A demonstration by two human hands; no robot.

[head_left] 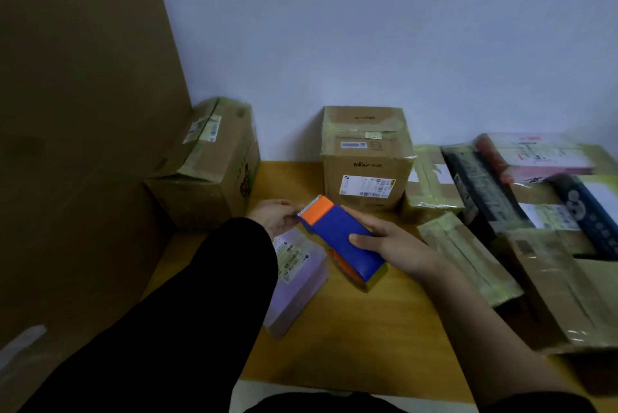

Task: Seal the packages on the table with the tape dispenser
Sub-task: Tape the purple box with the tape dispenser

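My right hand point(391, 244) grips a blue tape dispenser point(337, 232) with an orange toothed head, held just above the wooden table point(384, 329). At the dispenser's toothed end my left hand point(276, 215) pinches something small, probably the tape end; the tape itself is too thin to make out. A purple package point(297, 282) with a white shipping label lies flat under the left hand and dispenser. My black left sleeve hides part of it.
A taped cardboard box point(364, 158) stands at the back centre, another box point(207, 162) at the back left. Several wrapped parcels point(501, 198) pile up on the right. A tall cardboard sheet point(83, 111) blocks the left side. A wall stands behind.
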